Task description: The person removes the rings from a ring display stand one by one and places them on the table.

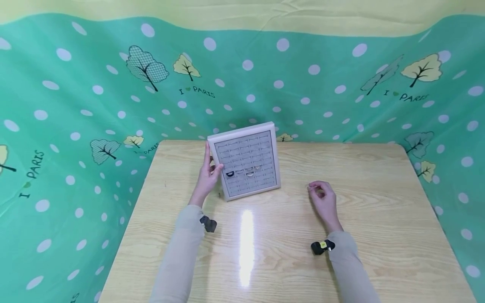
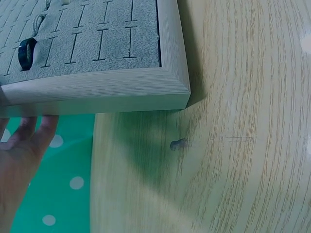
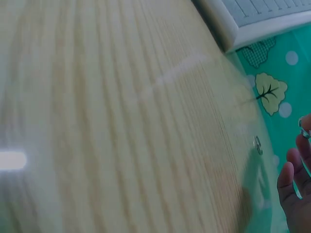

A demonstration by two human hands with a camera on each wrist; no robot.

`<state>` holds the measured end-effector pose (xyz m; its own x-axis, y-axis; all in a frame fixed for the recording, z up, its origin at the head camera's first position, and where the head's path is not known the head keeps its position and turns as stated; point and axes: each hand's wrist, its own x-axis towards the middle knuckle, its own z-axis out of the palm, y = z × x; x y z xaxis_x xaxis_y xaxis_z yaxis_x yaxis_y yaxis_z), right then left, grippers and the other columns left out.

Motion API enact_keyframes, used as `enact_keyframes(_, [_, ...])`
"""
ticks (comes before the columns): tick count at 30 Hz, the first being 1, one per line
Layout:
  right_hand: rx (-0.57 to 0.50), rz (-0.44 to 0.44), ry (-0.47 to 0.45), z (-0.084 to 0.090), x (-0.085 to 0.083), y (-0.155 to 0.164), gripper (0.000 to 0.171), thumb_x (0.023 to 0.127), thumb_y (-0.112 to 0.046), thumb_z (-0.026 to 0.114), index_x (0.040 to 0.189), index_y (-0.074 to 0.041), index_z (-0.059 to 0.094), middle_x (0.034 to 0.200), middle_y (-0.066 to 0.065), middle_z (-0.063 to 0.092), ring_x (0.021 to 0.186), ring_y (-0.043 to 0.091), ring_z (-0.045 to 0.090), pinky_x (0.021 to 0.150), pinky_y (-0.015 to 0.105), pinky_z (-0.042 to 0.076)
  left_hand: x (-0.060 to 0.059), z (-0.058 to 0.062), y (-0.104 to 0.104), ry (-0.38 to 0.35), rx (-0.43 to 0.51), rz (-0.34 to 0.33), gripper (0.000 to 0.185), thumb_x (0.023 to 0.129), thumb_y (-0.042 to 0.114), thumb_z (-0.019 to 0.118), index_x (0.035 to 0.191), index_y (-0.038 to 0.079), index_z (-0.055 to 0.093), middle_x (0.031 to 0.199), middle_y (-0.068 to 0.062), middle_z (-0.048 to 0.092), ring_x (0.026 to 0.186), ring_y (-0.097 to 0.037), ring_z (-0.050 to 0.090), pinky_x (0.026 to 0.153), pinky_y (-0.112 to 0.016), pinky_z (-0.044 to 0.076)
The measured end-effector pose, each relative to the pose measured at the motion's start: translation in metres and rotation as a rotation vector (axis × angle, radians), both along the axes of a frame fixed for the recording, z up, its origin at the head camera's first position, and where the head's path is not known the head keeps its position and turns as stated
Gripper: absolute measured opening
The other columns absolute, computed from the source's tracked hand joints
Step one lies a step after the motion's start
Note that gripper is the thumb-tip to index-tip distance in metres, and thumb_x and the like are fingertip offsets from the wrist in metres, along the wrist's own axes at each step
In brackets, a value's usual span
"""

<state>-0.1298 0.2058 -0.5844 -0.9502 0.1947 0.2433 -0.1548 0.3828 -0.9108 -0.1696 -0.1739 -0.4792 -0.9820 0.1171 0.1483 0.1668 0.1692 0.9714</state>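
Wood-grain worktop (image 1: 379, 202) was backed by green dotted cloth (image 1: 231, 75). Ring tray (image 1: 275, 162), near the far edge, was gripped at its left side by the left hand (image 1: 206, 179). Silvery ring (image 3: 305, 127) was pinched by the right hand (image 1: 325, 201), apart from the tray. Steady support, light pinch: judged advisable.

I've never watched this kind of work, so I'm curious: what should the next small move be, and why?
Perhaps bring the right hand over to the tray: it pinches what looks like a ring, apart from the tray, which the left hand holds, and bare slots show there beside seated rings.
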Motion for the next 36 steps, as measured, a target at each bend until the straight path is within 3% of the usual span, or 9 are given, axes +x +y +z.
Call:
enact_keyframes(7, [0.044,-0.011,-0.023,-0.003,0.001,0.018,0.010,0.087,0.005,0.063,0.097,0.005,0.065,0.102,0.017,0.059,0.088,0.015,0.049,0.066,0.012,0.040,0.001,0.000,0.004,-0.045,0.009,0.004,0.086,0.098,-0.002,0.049,0.154,0.028,-0.008,0.136,-0.027,0.040,0.113,-0.044,0.053,0.095,-0.044,0.048])
enact_keyframes(15, [0.096,-0.005,-0.069,-0.011,-0.001,0.026,0.012,0.089,0.002,0.060,0.099,0.005,0.066,0.105,0.018,0.058,0.086,0.019,0.047,0.066,0.012,0.038,0.004,-0.004,0.000,-0.048,0.005,0.000,0.087,0.098,-0.002,0.049,0.154,0.031,-0.007,0.136,-0.027,0.041,0.113,-0.043,0.053,0.096,-0.044,0.048])
enact_keyframes(25, [0.122,-0.032,-0.080,-0.015,-0.007,0.031,0.011,0.088,0.003,0.062,0.097,0.004,0.067,0.102,0.017,0.058,0.088,0.019,0.044,0.069,0.018,0.036,-0.001,-0.006,0.001,0.050,0.021,-0.037,0.086,0.097,-0.004,0.050,0.155,0.023,-0.008,0.144,-0.023,0.037,0.116,-0.039,0.049,0.095,-0.047,0.048])
enact_keyframes(36, [0.183,-0.018,-0.089,-0.015,-0.010,0.033,0.010,0.088,0.003,0.062,0.097,0.005,0.067,0.095,0.017,0.053,0.079,0.021,0.043,0.065,0.025,0.034,0.000,-0.001,0.002,-0.022,-0.011,-0.006,0.086,0.098,0.000,0.049,0.154,0.027,-0.010,0.136,-0.028,0.040,0.116,-0.045,0.051,0.097,-0.047,0.047])
